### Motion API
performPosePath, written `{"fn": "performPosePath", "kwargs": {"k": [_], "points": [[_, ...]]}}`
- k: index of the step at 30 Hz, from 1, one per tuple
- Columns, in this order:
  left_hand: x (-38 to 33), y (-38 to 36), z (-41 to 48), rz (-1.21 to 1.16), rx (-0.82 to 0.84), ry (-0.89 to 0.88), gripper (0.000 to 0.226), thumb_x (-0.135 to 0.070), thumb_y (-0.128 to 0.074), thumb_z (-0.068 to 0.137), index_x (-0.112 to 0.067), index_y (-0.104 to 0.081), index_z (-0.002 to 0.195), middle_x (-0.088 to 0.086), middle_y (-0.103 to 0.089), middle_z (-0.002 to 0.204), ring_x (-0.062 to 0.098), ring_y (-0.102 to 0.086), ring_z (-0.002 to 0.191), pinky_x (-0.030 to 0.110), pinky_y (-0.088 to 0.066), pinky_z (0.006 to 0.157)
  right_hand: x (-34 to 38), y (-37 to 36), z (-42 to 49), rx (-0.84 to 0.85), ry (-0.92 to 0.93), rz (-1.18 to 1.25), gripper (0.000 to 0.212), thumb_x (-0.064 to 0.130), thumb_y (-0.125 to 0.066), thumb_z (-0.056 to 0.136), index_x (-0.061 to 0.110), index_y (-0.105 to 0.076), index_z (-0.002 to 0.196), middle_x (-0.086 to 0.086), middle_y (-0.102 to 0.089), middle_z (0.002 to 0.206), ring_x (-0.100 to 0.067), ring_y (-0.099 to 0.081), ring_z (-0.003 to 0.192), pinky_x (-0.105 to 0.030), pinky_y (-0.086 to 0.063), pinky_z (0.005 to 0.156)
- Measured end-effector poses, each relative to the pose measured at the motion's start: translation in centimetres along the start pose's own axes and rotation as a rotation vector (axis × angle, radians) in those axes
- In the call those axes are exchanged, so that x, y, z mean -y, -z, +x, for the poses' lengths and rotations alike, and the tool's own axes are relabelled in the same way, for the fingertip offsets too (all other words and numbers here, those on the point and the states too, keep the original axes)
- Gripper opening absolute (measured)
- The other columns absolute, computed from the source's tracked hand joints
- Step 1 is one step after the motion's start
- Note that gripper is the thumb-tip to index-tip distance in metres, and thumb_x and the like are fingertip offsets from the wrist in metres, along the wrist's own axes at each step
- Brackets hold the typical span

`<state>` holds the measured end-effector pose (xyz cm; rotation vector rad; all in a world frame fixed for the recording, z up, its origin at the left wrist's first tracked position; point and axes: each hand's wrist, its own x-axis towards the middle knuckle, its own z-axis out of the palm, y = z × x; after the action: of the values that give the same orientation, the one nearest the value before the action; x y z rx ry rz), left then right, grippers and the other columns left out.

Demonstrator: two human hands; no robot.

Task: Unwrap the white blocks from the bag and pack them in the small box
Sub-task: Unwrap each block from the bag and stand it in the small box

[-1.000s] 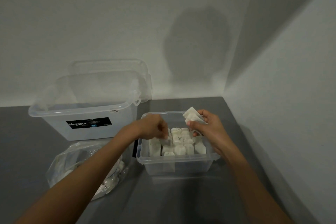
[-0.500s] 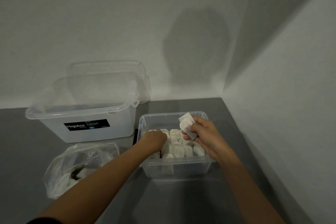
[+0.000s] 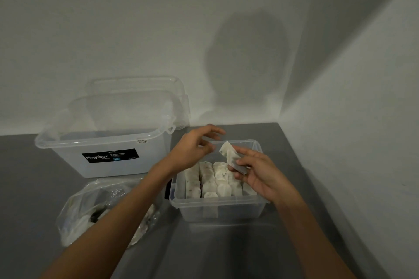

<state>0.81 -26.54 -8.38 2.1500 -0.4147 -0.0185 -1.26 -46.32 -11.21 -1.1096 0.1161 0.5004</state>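
Item: one white block [image 3: 227, 152], pinched at its lower end between my right hand's [image 3: 260, 176] thumb and fingertips, above the small box [image 3: 249, 210]. Long axis tilted, running from upper left down to lower right; the free end points up and left, toward my left hand [image 3: 192, 147]. A clear scrap of wrapper shows at the held end.

Left hand: fingers loosely spread, holding nothing, over the box's far left corner, just beside the block's tip.

Packed blocks [image 3: 210, 181]: standing in rows inside the small box.

Change: half a second ago my left hand was down among the packed blocks; it is now lifted. The right hand's fingers are straighter than they were.

Surroundings: grey table [image 3: 226, 251]; clear bag [image 3: 74, 217] at front left under my left forearm; large clear box [image 3: 68, 161], labelled, behind it; its lid [image 3: 136, 88] leaning on the white wall [image 3: 136, 29]; side wall [image 3: 362, 120] forming a corner on the right.
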Motion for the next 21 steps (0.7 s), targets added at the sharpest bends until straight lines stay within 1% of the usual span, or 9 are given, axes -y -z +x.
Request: {"fn": "performPosePath", "kwargs": {"k": [3,6,9,11,13,15,17,19,21], "points": [[-0.9,0.0,-0.3,-0.014,0.072,-0.076,0.035,-0.012,-0.071,0.082,-0.036,-0.066,0.107,-0.012,-0.063,0.115,0.007,-0.065,0.096,0.026,-0.054,0.087,0.5,-0.1,-0.3,0.073,-0.074,0.111,0.032,-0.006,-0.040,0.090,0.002,-0.061,0.113,-0.015,-0.062,0.085,-0.013,-0.057,0.058,-0.019,-0.047,0.047],[-1.8,-0.1,-0.2,-0.026,0.075,-0.128,0.018,-0.016,-0.075,0.078,-0.026,-0.073,0.094,-0.007,-0.068,0.106,0.007,-0.066,0.094,0.028,-0.053,0.089,0.6,0.0,-0.4,0.130,-0.126,0.171,0.031,-0.001,-0.040,0.092,-0.002,-0.059,0.117,-0.015,-0.062,0.083,-0.009,-0.055,0.055,-0.016,-0.046,0.044],[-2.2,0.1,-0.3,-0.093,0.071,-0.091,0.011,-0.015,-0.073,0.080,-0.016,-0.074,0.091,-0.001,-0.073,0.093,0.012,-0.069,0.089,0.031,-0.055,0.088,0.6,0.2,-0.5,0.140,-0.138,0.199,0.030,-0.001,-0.042,0.093,-0.003,-0.058,0.119,-0.017,-0.063,0.086,-0.009,-0.056,0.054,-0.015,-0.047,0.044],[-2.2,0.1,-0.4,-0.146,0.051,-0.057,0.010,-0.011,-0.071,0.081,-0.012,-0.074,0.091,0.003,-0.074,0.089,0.015,-0.069,0.087,0.028,-0.056,0.083,0.7,0.4,-0.6,0.115,-0.126,0.214,0.029,-0.003,-0.042,0.093,-0.003,-0.059,0.117,-0.019,-0.064,0.086,-0.009,-0.057,0.054,-0.015,-0.048,0.045],[-2.0,0.0,-0.7,-0.224,0.018,0.020,0.008,-0.010,-0.070,0.083,-0.012,-0.072,0.091,0.006,-0.073,0.088,0.017,-0.068,0.084,0.027,-0.056,0.077,0.8,0.6,-0.8,0.072,-0.087,0.211,0.028,-0.006,-0.042,0.093,-0.002,-0.060,0.114,-0.019,-0.064,0.085,-0.009,-0.058,0.054,-0.015,-0.049,0.045],[-1.8,-0.3,-1.0,-0.388,-0.012,0.149,0.008,-0.010,-0.067,0.085,-0.010,-0.068,0.093,0.006,-0.072,0.087,0.014,-0.069,0.081,0.023,-0.056,0.072,1.0,0.8,-0.9,0.009,-0.017,0.189,0.028,-0.009,-0.041,0.093,0.000,-0.063,0.108,-0.018,-0.064,0.084,-0.010,-0.058,0.052,-0.015,-0.050,0.046],[-1.5,-0.8,-1.4,-0.603,-0.056,0.276,0.009,-0.009,-0.064,0.088,-0.006,-0.065,0.096,0.007,-0.072,0.088,0.014,-0.071,0.080,0.020,-0.057,0.069,1.1,0.9,-1.0,-0.064,0.059,0.128,0.027,-0.009,-0.043,0.092,-0.001,-0.067,0.101,-0.016,-0.064,0.084,-0.010,-0.059,0.053,-0.016,-0.051,0.048],[-1.3,-1.5,-1.7,-0.829,-0.101,0.382,0.010,-0.007,-0.061,0.089,-0.004,-0.063,0.098,0.011,-0.071,0.092,0.018,-0.072,0.082,0.021,-0.058,0.067,1.2,0.8,-1.1,-0.110,0.125,0.021,0.024,-0.008,-0.046,0.092,-0.002,-0.069,0.096,-0.013,-0.066,0.084,-0.010,-0.060,0.055,-0.017,-0.052,0.052],[-1.2,-2.2,-1.8,-1.047,-0.130,0.467,0.008,-0.004,-0.058,0.090,-0.002,-0.061,0.098,0.014,-0.071,0.097,0.020,-0.072,0.085,0.024,-0.059,0.071,1.2,0.6,-1.3,-0.124,0.183,-0.088,0.020,-0.005,-0.051,0.092,-0.001,-0.071,0.093,-0.012,-0.068,0.086,-0.009,-0.062,0.058,-0.018,-0.053,0.055]]}}
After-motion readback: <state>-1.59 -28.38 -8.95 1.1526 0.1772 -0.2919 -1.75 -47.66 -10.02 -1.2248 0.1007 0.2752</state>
